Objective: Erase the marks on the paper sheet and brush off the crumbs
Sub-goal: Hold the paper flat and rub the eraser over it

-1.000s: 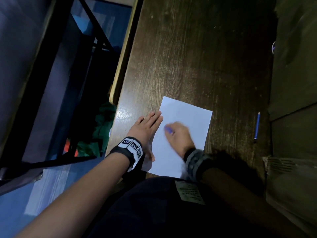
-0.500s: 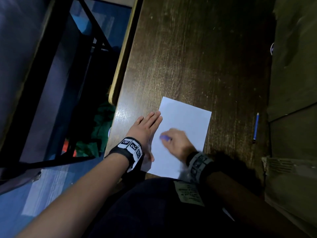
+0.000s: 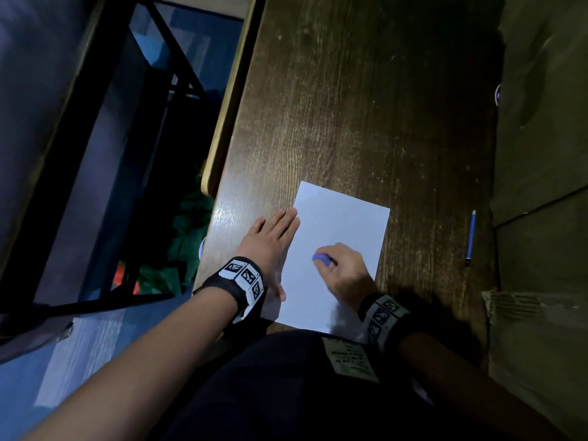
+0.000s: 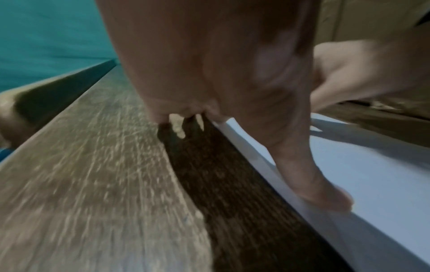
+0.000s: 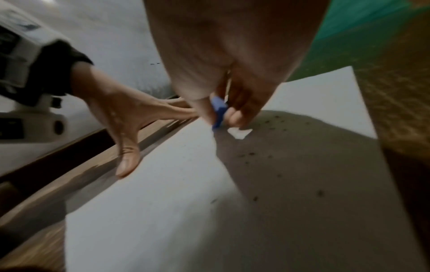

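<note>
A white paper sheet (image 3: 343, 224) lies on the dark wooden table (image 3: 350, 106) near its front edge. My left hand (image 3: 270, 237) lies flat with straight fingers on the sheet's left edge, thumb (image 4: 325, 193) pressing the paper (image 4: 372, 174). My right hand (image 3: 342, 265) pinches a blue eraser (image 3: 323, 258) between thumb and fingers and holds it against the middle of the sheet. In the right wrist view the eraser (image 5: 218, 112) touches the paper (image 5: 163, 202), and several dark crumbs (image 5: 251, 153) are scattered in the hand's shadow. No marks are clear on the sheet.
A blue pencil (image 3: 471, 237) lies on the table to the right of the sheet. An olive wall or cabinet side (image 3: 541, 154) borders the table's right. The table's left edge (image 3: 229, 122) drops to a dark metal frame and floor.
My right hand has slid with the eraser back and forth over the middle of the sheet, ending slightly right and farther up. The left hand has stayed put on the paper's edge.
</note>
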Tool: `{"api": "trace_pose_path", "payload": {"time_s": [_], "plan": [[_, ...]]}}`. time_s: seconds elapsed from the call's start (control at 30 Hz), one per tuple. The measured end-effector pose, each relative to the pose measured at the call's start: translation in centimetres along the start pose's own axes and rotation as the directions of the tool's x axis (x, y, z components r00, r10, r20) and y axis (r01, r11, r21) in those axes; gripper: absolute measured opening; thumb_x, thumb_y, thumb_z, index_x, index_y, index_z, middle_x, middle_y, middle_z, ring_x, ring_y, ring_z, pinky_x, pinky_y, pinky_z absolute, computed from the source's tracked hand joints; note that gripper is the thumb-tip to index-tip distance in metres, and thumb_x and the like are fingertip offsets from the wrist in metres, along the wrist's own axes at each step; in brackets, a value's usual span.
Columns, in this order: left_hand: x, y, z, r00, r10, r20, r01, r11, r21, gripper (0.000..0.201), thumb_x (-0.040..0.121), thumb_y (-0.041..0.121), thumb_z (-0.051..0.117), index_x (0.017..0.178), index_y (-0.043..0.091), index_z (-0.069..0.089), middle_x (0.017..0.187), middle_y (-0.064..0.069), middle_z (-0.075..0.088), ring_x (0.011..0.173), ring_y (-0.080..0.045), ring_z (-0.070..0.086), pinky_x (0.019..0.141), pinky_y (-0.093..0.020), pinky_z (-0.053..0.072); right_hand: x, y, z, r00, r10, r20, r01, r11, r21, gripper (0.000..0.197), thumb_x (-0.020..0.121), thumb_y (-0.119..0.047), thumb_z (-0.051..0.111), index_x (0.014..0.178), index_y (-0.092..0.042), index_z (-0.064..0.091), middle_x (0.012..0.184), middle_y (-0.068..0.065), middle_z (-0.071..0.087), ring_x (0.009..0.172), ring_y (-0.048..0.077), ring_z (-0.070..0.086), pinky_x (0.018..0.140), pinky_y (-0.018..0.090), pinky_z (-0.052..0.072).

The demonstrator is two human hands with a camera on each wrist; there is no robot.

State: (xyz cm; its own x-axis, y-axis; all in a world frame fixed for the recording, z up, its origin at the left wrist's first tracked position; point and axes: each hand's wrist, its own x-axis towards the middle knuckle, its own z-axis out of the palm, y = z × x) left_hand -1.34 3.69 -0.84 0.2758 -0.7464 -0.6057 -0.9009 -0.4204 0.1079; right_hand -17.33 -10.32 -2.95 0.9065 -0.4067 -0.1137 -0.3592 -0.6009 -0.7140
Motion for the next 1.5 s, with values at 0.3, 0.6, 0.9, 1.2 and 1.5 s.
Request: {"api": "trace_pose_path", "payload": {"time_s": [0.3,0.6,0.9,1.2,1.5], "plan": [[-3.9,0.9,1.4,0.996,0.078,-0.045,-0.083,0.987,-0.139,0.126,0.072,0.086,0.059,0.161,0.01,0.012,0.169,-0.01,0.004,0.155,-0.028,0.008,0.127,-0.042,0.009,2.8,0.8,-1.8,0.966,0.257,0.038,-0.254,0.964,-0.075,0.011,0.096,-0.014,0.055,0.096,-0.024,0.055,0.158,0.004,0.028,0.148,0.014,0.016,0.121,0.043,0.012],[-0.8,-2.5,-0.2,0.957,-0.026,-0.29,-0.084,0.929,-0.361,0.074,0.081,0.043,0.081,0.146,0.024,0.05,0.156,-0.005,0.036,0.145,-0.027,0.035,0.112,-0.043,0.04,6.6,-1.7,-2.9,0.899,-0.051,0.435,0.103,0.99,-0.096,0.015,0.092,-0.011,0.056,0.096,-0.025,0.06,0.151,-0.006,0.042,0.143,0.003,0.027,0.114,0.026,0.027],[0.3,-2.1,2.2,0.987,-0.043,-0.152,0.015,0.983,-0.181,0.136,0.066,0.083,0.069,0.163,0.023,-0.004,0.169,0.0,-0.019,0.157,-0.022,-0.011,0.126,-0.041,0.005,6.8,-2.5,0.3,0.998,0.059,0.029,-0.058,0.998,-0.033,0.011,0.091,-0.023,0.064,0.099,-0.019,0.068,0.093,-0.003,0.063,0.084,0.012,0.059,0.081,0.033,0.052],[0.7,-2.2,1.9,0.988,-0.064,-0.139,0.041,0.986,-0.161,0.152,0.058,0.09,0.066,0.161,0.009,-0.01,0.168,-0.003,-0.021,0.156,-0.02,-0.011,0.126,-0.039,0.005,4.5,-3.9,1.3,0.875,-0.092,0.475,0.158,0.982,-0.101,0.014,0.092,-0.027,0.058,0.092,-0.019,0.07,0.088,-0.002,0.061,0.081,0.014,0.056,0.078,0.03,0.046],[0.5,-2.0,1.6,0.99,-0.067,-0.128,0.046,0.985,-0.164,0.147,0.064,0.083,0.069,0.16,0.01,-0.015,0.167,-0.002,-0.024,0.156,-0.019,-0.013,0.126,-0.038,0.002,4.1,-4.8,2.6,0.975,-0.001,0.221,0.012,0.999,-0.046,0.011,0.091,-0.018,0.06,0.081,-0.015,0.065,0.083,0.005,0.06,0.076,0.019,0.056,0.079,0.035,0.048]]}}
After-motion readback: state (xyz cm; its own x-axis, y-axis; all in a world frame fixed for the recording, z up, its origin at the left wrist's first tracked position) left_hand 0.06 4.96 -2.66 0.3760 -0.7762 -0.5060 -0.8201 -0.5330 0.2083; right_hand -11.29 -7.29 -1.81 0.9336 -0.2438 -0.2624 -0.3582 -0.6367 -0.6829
